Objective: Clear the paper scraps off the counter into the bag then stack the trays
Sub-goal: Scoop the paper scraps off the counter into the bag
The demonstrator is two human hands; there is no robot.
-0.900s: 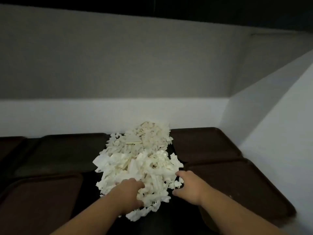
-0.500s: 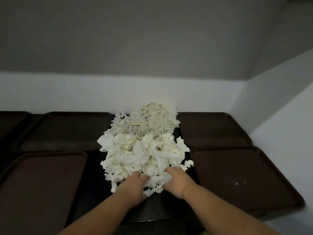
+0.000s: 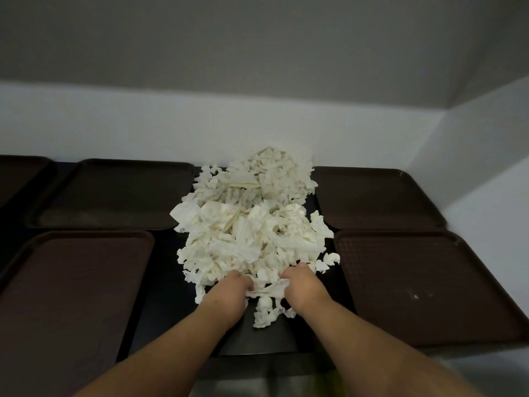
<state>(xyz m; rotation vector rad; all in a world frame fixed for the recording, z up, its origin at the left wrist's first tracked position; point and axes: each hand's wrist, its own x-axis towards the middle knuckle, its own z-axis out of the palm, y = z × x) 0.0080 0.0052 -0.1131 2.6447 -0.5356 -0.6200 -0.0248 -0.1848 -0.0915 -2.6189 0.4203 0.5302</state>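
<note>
Spread widest, the dark counter [image 3: 272,342], carrying four brown trays around a free middle lane: near-left tray [image 3: 71,296], far-left tray [image 3: 114,193], far-right tray [image 3: 372,199], near-right tray [image 3: 415,287], all lying flat and apart, not yet stacked

Heaped in that lane, from the back wall [image 3: 257,124] down to the near part of the counter: the paper scraps [image 3: 252,224], white, torn and crumpled, with some pieces spilled just in front of the heap. Judged very light and soft, with no stiffness at all; not fragile, but sure to come apart and shed pieces if lifted from the top only. Better scooped from the sides and from underneath in compact handfuls, or dragged toward the counter edge as one mass. No bag to be seen in this view

At the near edge of the heap, close together: left hand [image 3: 229,290] and right hand [image 3: 303,287], backs up, both dug into the paper. Closed, as far as can be seen, with knuckles bent and fingers curled into the scraps, gripping a bunch of them stretched between the two. Fingertips hidden under the paper
</note>
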